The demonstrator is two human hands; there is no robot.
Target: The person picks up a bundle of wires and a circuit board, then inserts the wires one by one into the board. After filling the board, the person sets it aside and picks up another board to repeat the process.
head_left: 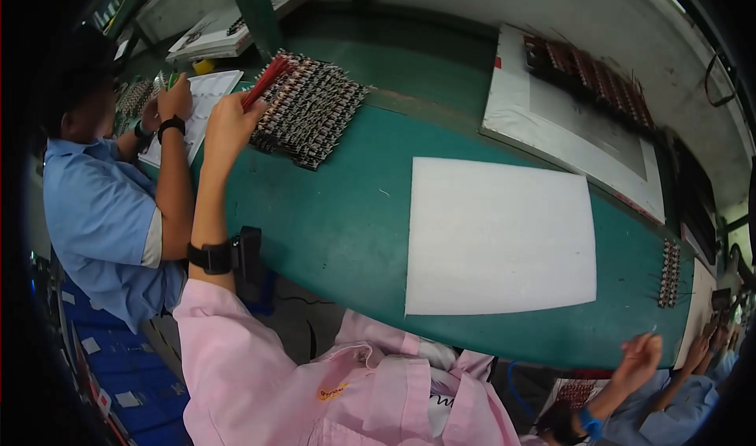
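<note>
My left hand (pixel 228 127) is raised at the far left of the green bench, its fingers closed round a bundle of thin red wires (pixel 266 81). Just beyond it lies a thick block of small parts (pixel 311 115), packed in rows with wire ends sticking out. The bundle's far end overlaps this block, and I cannot tell whether they touch. Off to the right, my right hand (pixel 639 359) hovers by the bench's near edge, fingers loosely bent and nothing visible in them. A white foam sheet (pixel 501 237) lies flat on the bench between my hands.
A co-worker in blue (pixel 102 209) sits close on my left, hands over papers (pixel 209 91). Across the bench, a white panel (pixel 504 103) bears a rack of reddish-brown parts (pixel 591 79). A short strip of parts (pixel 669 273) lies far right, near other workers (pixel 685 406).
</note>
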